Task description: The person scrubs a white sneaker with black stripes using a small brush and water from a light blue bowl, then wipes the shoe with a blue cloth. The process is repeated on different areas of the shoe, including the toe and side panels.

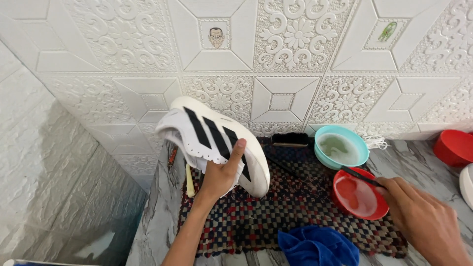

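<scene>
My left hand (220, 172) holds up a white sneaker (217, 140) with three black stripes, tilted with its toe down toward the mat. My right hand (423, 216) grips a thin black-handled brush (362, 176) whose tip reaches over the red bowl (358, 196) of cloudy liquid. Behind that bowl stands a teal bowl (341, 147) of soapy water. All of this sits on or beside a checkered woven mat (295, 207) on a marble counter (152, 231).
A black scrub brush (290, 139) lies at the wall behind the mat. A blue cloth (318, 245) is bunched at the mat's front edge. A red container (453, 147) and a white object (466, 184) stand far right. White laces (377, 143) lie near the teal bowl.
</scene>
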